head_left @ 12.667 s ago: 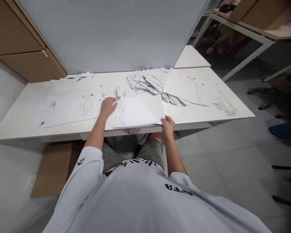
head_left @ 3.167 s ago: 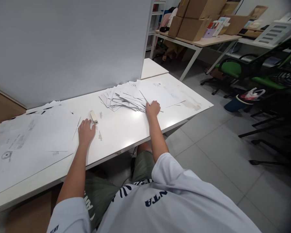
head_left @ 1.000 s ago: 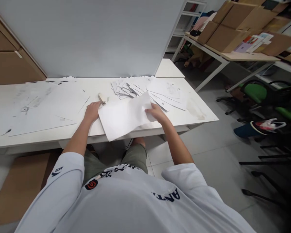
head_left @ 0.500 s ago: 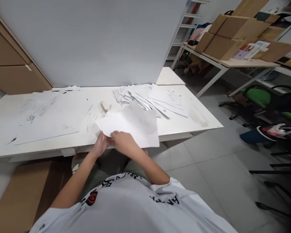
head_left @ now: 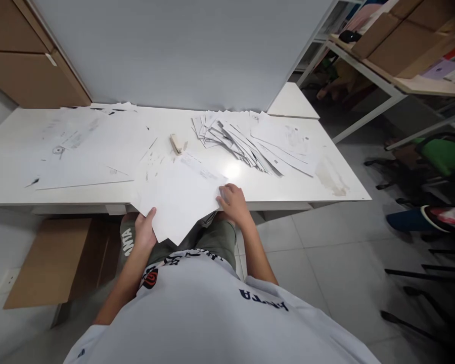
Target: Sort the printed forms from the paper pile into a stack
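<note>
White paper sheets (head_left: 178, 197) lie partly over the table's front edge, with a pointed corner hanging toward my lap. My left hand (head_left: 145, 230) grips their left edge, thumb on top and the fingers hidden beneath. At the right edge, my right hand (head_left: 232, 201) has its fingers bent over the paper, pinching it. Just beyond the sheets stands a cream stapler (head_left: 175, 144). Farther right is a fanned pile of papers (head_left: 238, 144), with printing on some of them.
The white table (head_left: 288, 188) runs along a grey panel (head_left: 182, 50). A large printed sheet (head_left: 79, 156) lies at left. One cardboard box (head_left: 56, 263) is under the table, others (head_left: 23, 76) at the upper left. A green chair (head_left: 445, 156) stands at right.
My hands have moved apart, from close together at the paper's near-left corner to its two sides. The paper has turned and come down flatter on the table. The view has shifted too.
</note>
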Demonstrator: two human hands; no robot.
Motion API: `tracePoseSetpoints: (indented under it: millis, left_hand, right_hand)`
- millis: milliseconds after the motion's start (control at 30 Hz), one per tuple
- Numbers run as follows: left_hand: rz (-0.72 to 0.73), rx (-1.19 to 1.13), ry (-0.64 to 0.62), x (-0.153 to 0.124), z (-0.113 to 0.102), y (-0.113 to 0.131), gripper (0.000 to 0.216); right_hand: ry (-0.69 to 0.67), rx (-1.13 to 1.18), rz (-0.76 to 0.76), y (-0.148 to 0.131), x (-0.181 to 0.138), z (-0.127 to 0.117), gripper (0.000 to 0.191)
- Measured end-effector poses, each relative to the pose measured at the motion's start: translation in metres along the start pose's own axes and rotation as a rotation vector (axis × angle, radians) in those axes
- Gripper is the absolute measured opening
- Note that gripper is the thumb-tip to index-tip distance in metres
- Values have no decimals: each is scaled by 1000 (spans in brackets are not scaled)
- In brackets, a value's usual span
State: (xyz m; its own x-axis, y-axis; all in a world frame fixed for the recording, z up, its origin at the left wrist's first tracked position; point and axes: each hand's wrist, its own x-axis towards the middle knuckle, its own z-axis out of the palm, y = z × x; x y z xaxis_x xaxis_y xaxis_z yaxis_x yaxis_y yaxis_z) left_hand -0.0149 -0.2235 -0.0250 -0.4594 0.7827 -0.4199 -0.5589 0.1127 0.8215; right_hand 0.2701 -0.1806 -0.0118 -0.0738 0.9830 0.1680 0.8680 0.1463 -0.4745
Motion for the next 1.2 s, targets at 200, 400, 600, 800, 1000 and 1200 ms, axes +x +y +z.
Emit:
tracePoseSetpoints:
  millis: [200,400,600,800,1000,1200]
  left_hand:
    - [-116,20,-23,-10,4,-7,24]
    - [-117,96,-75,-24,-7,-17,36]
    - [-185,9,-76,-24,-18,-14,33]
    - [-241,-84,-44,-15,-25,-6,27]
    - [-278,-106,-60,-14,-25,-9,30]
    - [-294,-101,-87,-20,-24,-11,32]
  right_hand:
    - [137,10,38,24,-14,13,24]
    - [192,128,-11,35,-14,22,48]
    - [265,524,111,43,-11,14,30]
    - [308,848,305,41,-23,-2,42]
    - [414,716,498,29,-39,0,39]
    - [553,723,662,24,-55,23,38]
